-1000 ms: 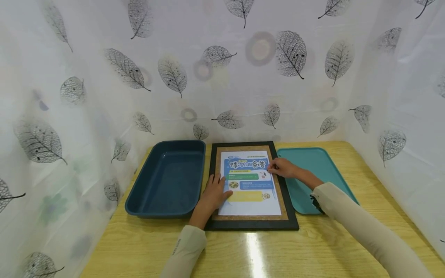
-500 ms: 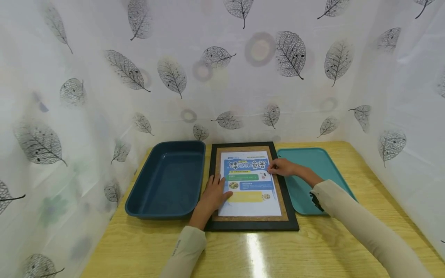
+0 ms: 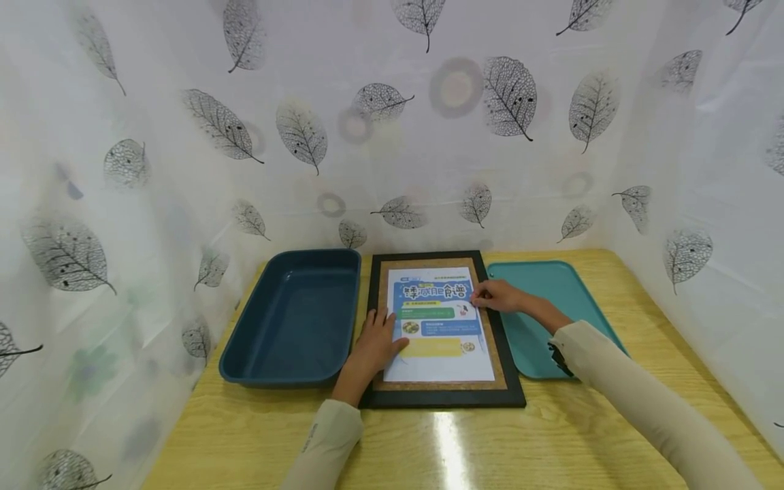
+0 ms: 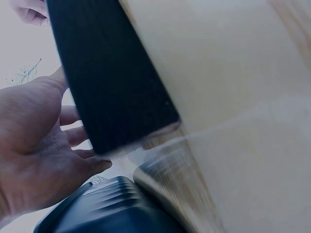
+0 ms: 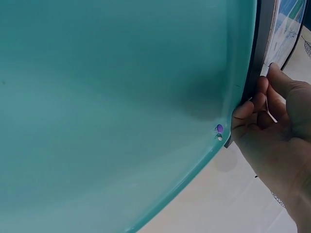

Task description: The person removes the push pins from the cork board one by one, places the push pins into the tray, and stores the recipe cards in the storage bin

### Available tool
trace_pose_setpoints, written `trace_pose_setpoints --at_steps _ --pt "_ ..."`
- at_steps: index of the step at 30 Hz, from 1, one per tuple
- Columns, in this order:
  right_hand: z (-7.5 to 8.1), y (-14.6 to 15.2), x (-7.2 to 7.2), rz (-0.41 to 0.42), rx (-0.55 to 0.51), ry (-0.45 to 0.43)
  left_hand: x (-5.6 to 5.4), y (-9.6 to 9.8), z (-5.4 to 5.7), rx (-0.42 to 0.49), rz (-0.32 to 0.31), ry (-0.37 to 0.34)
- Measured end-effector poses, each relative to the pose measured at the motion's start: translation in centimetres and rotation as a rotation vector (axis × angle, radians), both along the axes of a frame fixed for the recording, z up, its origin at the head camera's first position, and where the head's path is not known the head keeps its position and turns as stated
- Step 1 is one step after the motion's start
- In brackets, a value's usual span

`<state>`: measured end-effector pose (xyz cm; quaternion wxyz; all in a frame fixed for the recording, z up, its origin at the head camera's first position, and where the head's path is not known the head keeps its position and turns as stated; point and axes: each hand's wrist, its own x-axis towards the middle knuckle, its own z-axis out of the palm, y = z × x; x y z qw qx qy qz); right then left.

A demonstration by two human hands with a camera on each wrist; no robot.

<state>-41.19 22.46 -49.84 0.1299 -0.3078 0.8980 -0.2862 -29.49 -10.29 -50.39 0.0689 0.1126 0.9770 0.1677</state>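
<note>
A printed poster (image 3: 437, 367) lies flat on a cork board (image 3: 441, 385) with a black frame (image 3: 441, 399). My left hand (image 3: 375, 342) rests on the left side, fingers spread over the frame and the poster's edge. In the left wrist view, its fingers reach past the black frame (image 4: 107, 73). At the poster's upper right edge, my right hand (image 3: 497, 297) has thumb and fingers pinched together. I cannot tell what small thing sits between those fingertips. The right wrist view shows that pinch beside the frame, its other fingers curled near the teal tray's rim.
A deep dark-blue tray (image 3: 294, 320) stands left of the board. To its right lies a shallow teal tray (image 3: 551, 286), partly under the right forearm. Inside its corner are two small pins, one purple (image 5: 219, 128) and one white (image 5: 219, 137). A leaf-patterned curtain (image 3: 429, 136) surrounds the wooden table (image 3: 404, 449).
</note>
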Motion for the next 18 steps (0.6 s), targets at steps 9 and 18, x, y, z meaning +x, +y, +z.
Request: trace_pose_setpoints --at_steps 9,18 --pt "-0.33 0.39 0.15 -0.055 -0.026 0.04 -0.06 0.01 -0.46 -0.011 0.006 0.0" --pt "-0.29 0.82 0.38 -0.088 -0.062 0.098 -0.19 -0.04 -0.44 -0.008 0.007 -0.008"
